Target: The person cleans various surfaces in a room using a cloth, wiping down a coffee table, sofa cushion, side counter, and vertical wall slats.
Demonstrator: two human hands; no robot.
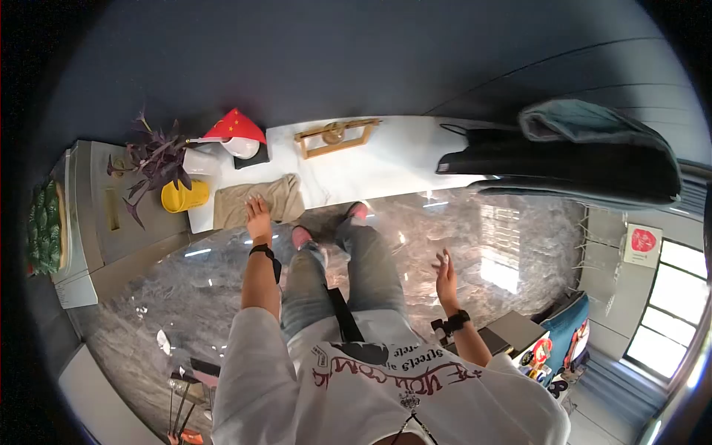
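My left hand (257, 217) lies on a tan cloth (282, 196) at the front edge of a white counter (386, 159). Its fingers are stretched out on the fabric, and it wears a black wristband. Off to the right, my right hand (446, 278) hangs in the air above the floor with fingers apart and nothing in it. Behind the cloth, a small red flag with yellow stars (236, 123) partly covers a white rounded object (242, 147) on a dark base. Left of the cloth stands a yellow cup (184, 196).
A purple-leaved plant (159, 159) and a white container (200, 162) stand at the left. Farther along the counter is a wooden frame (337, 139) with a round piece. Dark folded fabric or a bag (564, 156) fills the right end. The marbled floor (445, 215) is shiny.
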